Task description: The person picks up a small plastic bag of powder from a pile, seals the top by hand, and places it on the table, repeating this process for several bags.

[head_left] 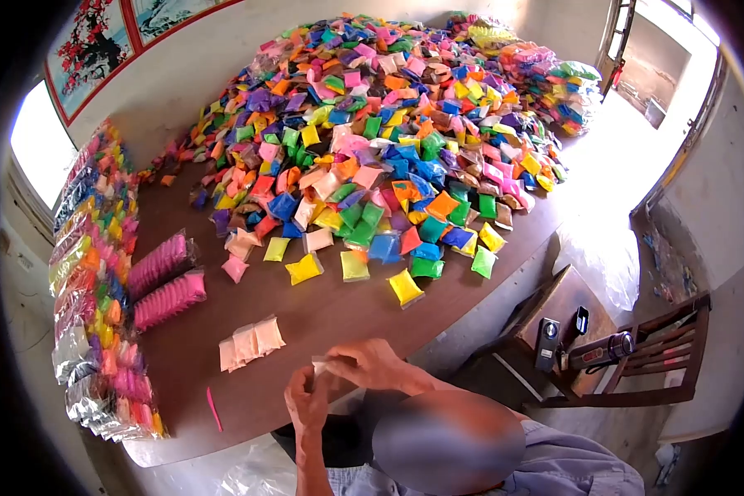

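Observation:
At the table's near edge, my left hand (pixel 306 400) is closed with its fingers around a small pale packet (pixel 319 364). My right hand (pixel 374 364) meets it from the other side, its fingertips pinching the packet's upper edge. Fingers hide much of this packet. Just left of my hands, a short row of pale peach packets (pixel 252 343) lies overlapping on the brown table (pixel 314 302). A thin pink strip (pixel 214 409) rests nearer the front edge.
A huge heap of small colourful packets (pixel 372 165) covers the table's far part. Two pink packet rows (pixel 169 293) lie at left, beside stacked bagged packets (pixel 99 289). To the right, a small wooden table (pixel 574 293) holds a flask (pixel 601 350); a wooden chair (pixel 661 355) stands close by.

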`<state>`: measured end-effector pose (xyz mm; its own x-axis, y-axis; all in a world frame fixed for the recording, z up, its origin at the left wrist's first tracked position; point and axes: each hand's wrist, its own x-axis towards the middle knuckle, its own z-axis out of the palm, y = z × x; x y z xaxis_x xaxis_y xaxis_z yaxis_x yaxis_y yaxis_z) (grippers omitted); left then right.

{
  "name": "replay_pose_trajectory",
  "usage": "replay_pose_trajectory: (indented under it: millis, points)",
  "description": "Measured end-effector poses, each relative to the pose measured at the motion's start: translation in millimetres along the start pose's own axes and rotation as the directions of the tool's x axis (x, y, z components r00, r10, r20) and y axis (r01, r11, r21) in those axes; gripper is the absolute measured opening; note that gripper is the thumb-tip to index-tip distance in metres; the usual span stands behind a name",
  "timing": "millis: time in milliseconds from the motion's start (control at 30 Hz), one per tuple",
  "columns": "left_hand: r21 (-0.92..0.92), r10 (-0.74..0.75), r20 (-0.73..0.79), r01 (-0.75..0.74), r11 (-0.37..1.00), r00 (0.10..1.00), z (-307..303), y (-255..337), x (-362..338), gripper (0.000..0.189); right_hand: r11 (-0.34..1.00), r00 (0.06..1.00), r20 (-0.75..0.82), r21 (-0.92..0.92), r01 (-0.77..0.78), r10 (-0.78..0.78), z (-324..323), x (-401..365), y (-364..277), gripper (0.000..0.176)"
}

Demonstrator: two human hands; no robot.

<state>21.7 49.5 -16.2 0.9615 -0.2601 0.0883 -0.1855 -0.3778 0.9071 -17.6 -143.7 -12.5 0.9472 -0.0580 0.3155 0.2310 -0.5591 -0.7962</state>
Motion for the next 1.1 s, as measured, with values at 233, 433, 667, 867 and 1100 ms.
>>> replay_pose_trajectory:
  millis: [233, 433, 667, 867, 1100]
  points:
    - [-0.137, -0.012, 0.073, 0.022, 0.990, 0.997, -4, 13, 0, 0.022, 0.969, 0.989, 0.013, 0.200, -0.146, 0.146, 2, -2, 6, 0.015]
    - [0.098, 0.081, -0.032, -0.078, 0.992, 0.996, 5, -3, 2, 0.018, 0.996, 0.999, -0.021, 0.081, -0.031, 0.033, 11, -6, 10, 0.014]
    - [0.070, 0.123, -0.190, -0.111, 0.991, 0.974, 7, 0, 1, 0.016, 0.994, 0.997, -0.043, 0.095, -0.062, 0.066, 14, 3, -10, 0.018]
    - [-0.037, 0.023, -0.223, -0.032, 0.999, 0.974, 10, 14, 1, 0.020, 0.932, 0.961, -0.028, 0.254, -0.258, 0.274, 26, 2, -6, 0.027]
    - [0.089, 0.235, -0.143, -0.224, 0.970, 0.961, 17, 2, 1, 0.028, 0.874, 0.937, -0.030, 0.372, -0.313, 0.349, 25, -3, -5, 0.027]
